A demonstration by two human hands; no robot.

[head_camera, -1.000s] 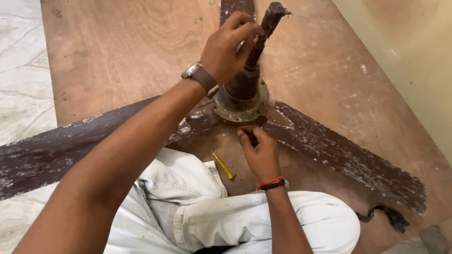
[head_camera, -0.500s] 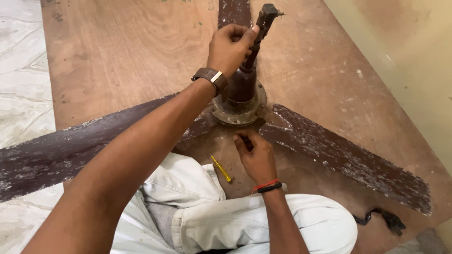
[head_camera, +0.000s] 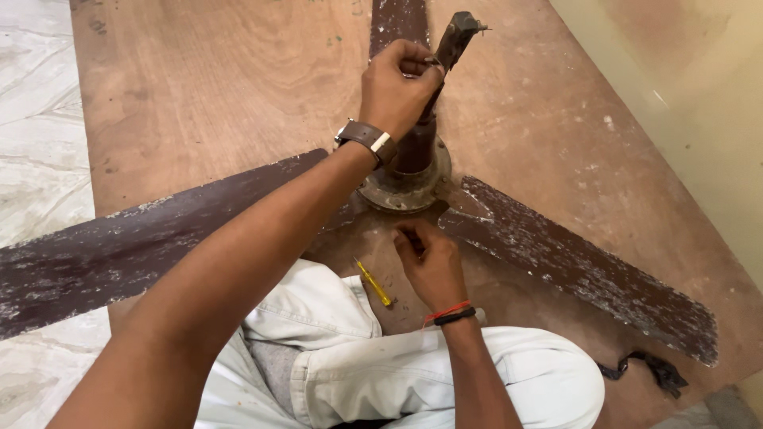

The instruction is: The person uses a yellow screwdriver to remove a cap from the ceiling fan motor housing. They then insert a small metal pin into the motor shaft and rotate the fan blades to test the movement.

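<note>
Head camera looks straight down on a person sitting on a wooden board (head_camera: 199,87) with an old, brown ceiling fan (head_camera: 405,187) lying between their knees. The fan's motor hub sits in the middle of the board, its down rod (head_camera: 433,95) standing up and leaning a little away from the sitter. Three worn blades spread out from the hub: one long blade (head_camera: 135,238) runs off to the left over the pale floor (head_camera: 32,119), one blade (head_camera: 588,270) stretches toward the lower right, and a third (head_camera: 397,20) points away at the top edge.

The left hand (head_camera: 397,87), a brown-strapped watch (head_camera: 367,139) on its wrist, is clenched round the upper part of the rod, fingers wrapped close just under the rod's top end. The right hand (head_camera: 429,258), with red and black bands (head_camera: 449,314) at the wrist, rests low on the fan body just in front of the hub, fingers curled in and pinched together; whether they hold something small I cannot tell, as the fingers hide it.

A small yellow-handled screwdriver (head_camera: 373,284) lies just beside the right hand, by the sitter's pale trouser leg (head_camera: 334,334). A dark strap-like scrap (head_camera: 648,369) lies on the board near the tip of the right blade. A cream wall (head_camera: 683,103) runs along the right side.
</note>
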